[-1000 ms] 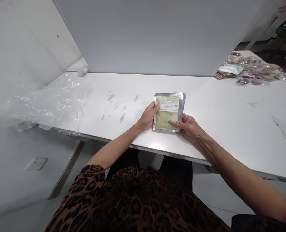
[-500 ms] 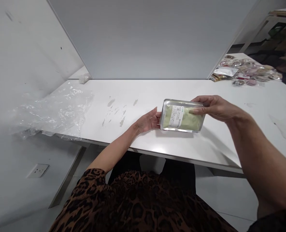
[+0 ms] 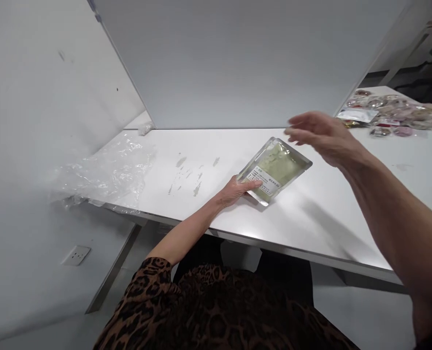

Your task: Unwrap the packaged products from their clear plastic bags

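- While the white table (image 3: 311,214) carries most of the scene, its near edge lies just below the pouch, so anything let slip toward the person could slide off to the floor; a judgement, not a thing seen.
- Crumpled clear plastic sheet (image 3: 106,170) lies on the table's far left, well apart from the hands; little risk from it.
- Pile of small packets (image 3: 387,109) sits at the table's far right corner, well apart from the pouch.
- Right hand (image 3: 323,136) hovers above the table, fingers spread and loose, holding nothing, apart from the pouch's upper right corner. Half a second earlier it pinched the pouch's right end; now it has let go and lifted.
- Silver pouch with green powder (image 3: 274,170) is tilted, its lower left corner raised in the left hand, its far end near or on the table; contact there is unclear. Earlier it was level between both hands; a second ago it stood label-up in front of the person.
- Left hand (image 3: 236,189) pinches the pouch's lower left corner, thumb on the label. One-corner hold on smooth foil: the powder's weight could make it sag, twist or slip out.
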### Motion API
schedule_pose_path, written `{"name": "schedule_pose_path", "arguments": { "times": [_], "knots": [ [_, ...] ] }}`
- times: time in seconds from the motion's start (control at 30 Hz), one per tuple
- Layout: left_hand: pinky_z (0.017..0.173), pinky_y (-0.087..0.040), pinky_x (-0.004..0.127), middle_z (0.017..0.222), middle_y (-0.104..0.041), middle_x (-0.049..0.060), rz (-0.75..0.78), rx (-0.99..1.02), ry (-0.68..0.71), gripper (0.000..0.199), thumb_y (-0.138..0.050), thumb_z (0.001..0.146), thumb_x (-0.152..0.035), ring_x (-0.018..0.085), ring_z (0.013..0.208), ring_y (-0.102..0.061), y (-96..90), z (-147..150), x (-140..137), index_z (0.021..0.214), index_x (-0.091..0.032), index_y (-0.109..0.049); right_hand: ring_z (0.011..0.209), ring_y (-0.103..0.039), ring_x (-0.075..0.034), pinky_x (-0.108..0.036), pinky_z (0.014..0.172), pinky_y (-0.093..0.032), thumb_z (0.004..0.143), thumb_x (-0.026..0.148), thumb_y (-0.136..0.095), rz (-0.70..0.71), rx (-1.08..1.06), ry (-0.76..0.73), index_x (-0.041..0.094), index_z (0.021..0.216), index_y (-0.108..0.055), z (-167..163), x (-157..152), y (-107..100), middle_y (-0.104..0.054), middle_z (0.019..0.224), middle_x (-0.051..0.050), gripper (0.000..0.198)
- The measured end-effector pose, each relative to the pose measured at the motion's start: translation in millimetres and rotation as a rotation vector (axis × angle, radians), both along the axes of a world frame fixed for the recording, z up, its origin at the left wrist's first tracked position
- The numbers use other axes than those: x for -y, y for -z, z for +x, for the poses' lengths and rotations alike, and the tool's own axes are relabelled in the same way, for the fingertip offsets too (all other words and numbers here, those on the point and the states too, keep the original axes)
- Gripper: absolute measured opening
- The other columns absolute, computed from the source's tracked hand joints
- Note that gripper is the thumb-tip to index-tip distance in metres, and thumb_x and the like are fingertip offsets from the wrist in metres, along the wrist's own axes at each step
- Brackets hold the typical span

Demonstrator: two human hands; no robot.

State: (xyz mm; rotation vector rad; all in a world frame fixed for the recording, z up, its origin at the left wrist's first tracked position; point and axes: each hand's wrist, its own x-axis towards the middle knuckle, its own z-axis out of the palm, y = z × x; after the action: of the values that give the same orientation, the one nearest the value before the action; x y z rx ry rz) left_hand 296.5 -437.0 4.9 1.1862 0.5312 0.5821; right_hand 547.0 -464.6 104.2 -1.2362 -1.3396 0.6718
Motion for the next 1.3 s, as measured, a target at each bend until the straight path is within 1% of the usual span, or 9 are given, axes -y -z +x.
{"name": "schedule_pose_path", "arguments": {
  "times": [0.07, 0.13, 0.27, 0.37, 0.47, 0.63, 0.83, 1.1, 1.3],
  "knots": [
    [0.09, -0.061, 0.046, 0.12, -0.074, 0.016, 0.014, 0.01, -0.069, 0.058, -0.091, 0.069, -0.049, 0.031, 0.111, -0.07, -2.1, 1, 0, 0.112, -0.014, -0.074, 0.078, -0.066, -0.014, -0.029, 0.068, -0.048, 0.077, 0.046, -0.09, 0.134, -0.203, 0.175, 0.023, 0.105, -0.071, 4, 8, 16, -0.074, 0.093, -0.002, 0.041],
    [0.088, -0.061, 0.047, 0.119, -0.075, 0.016, 0.031, 0.034, -0.118, 0.061, -0.091, 0.069, -0.052, 0.031, 0.111, -0.07, -2.3, 2, 0, 0.112, -0.013, -0.073, 0.075, -0.065, -0.013, -0.028, 0.066, -0.049, 0.077, 0.048, -0.089, 0.127, -0.354, 0.216, 0.025, 0.1, -0.072, 5, 16, 37, -0.073, 0.092, -0.002, 0.037],
    [0.086, -0.062, 0.046, 0.116, -0.076, 0.014, 0.055, 0.057, -0.152, 0.062, -0.089, 0.071, -0.055, 0.029, 0.106, -0.072, 3.5, 3, -2, 0.114, -0.014, -0.073, 0.081, -0.067, -0.015, -0.028, 0.068, -0.055, 0.068, 0.056, -0.094, -0.104, -0.514, 0.011, 0.028, 0.097, -0.077, -9, 27, 79, -0.073, 0.093, 0.0, 0.044],
    [0.086, -0.063, 0.046, 0.116, -0.077, 0.014, 0.065, 0.059, -0.145, 0.062, -0.089, 0.072, -0.054, 0.029, 0.104, -0.073, 8.4, 5, -2, 0.116, -0.013, -0.073, 0.096, -0.071, -0.02, -0.032, 0.074, -0.06, 0.07, 0.058, -0.091, -0.221, -0.534, -0.131, 0.029, 0.105, -0.078, -31, 30, 96, -0.076, 0.111, -0.002, 0.047],
    [0.095, -0.06, 0.05, 0.115, -0.078, 0.014, 0.074, 0.077, -0.139, 0.06, -0.089, 0.073, -0.051, 0.029, 0.106, -0.074, 10.5, 6, -1, 0.116, -0.013, -0.074, 0.107, -0.071, -0.027, -0.04, 0.086, -0.062, 0.069, 0.054, -0.093, -0.246, -0.578, -0.168, 0.027, 0.104, -0.079, -50, 30, 98, -0.077, 0.117, -0.005, 0.047],
    [0.111, -0.05, 0.051, 0.118, -0.078, 0.012, 0.089, 0.098, -0.142, 0.056, -0.091, 0.072, -0.045, 0.029, 0.115, -0.072, 9.6, 8, 1, 0.117, -0.015, -0.077, 0.108, -0.072, -0.03, -0.046, 0.096, -0.061, 0.063, 0.049, -0.098, -0.256, -0.669, -0.142, 0.025, 0.099, -0.081, -58, 31, 97, -0.079, 0.112, -0.005, 0.047],
    [0.11, -0.048, 0.05, 0.119, -0.077, 0.014, 0.063, 0.052, -0.109, 0.056, -0.093, 0.069, -0.043, 0.029, 0.115, -0.07, 6.7, 6, -1, 0.114, -0.014, -0.076, 0.103, -0.074, -0.029, -0.043, 0.092, -0.063, 0.063, 0.05, -0.098, -0.267, -0.667, -0.108, 0.023, 0.089, -0.081, -52, 32, 100, -0.08, 0.104, -0.005, 0.041],
    [0.103, -0.049, 0.04, 0.113, -0.077, 0.009, 0.083, 0.095, -0.176, 0.058, -0.09, 0.071, -0.05, 0.021, 0.104, -0.07, 4.0, 6, -4, 0.115, -0.016, -0.072, 0.102, -0.074, -0.032, -0.045, 0.085, -0.065, 0.057, 0.051, -0.101, -0.283, -0.679, -0.048, 0.022, 0.092, -0.079, -49, 34, 101, -0.08, 0.102, -0.006, 0.05],
    [0.102, -0.049, 0.039, 0.112, -0.077, 0.009, 0.088, 0.075, -0.155, 0.059, -0.088, 0.073, -0.052, 0.021, 0.104, -0.07, 4.2, 6, -4, 0.115, -0.015, -0.071, 0.112, -0.072, -0.033, -0.046, 0.085, -0.067, 0.069, 0.063, -0.091, -0.316, -0.685, -0.053, 0.023, 0.1, -0.075, -48, 38, 99, -0.078, 0.11, -0.008, 0.053]
  ]
}}
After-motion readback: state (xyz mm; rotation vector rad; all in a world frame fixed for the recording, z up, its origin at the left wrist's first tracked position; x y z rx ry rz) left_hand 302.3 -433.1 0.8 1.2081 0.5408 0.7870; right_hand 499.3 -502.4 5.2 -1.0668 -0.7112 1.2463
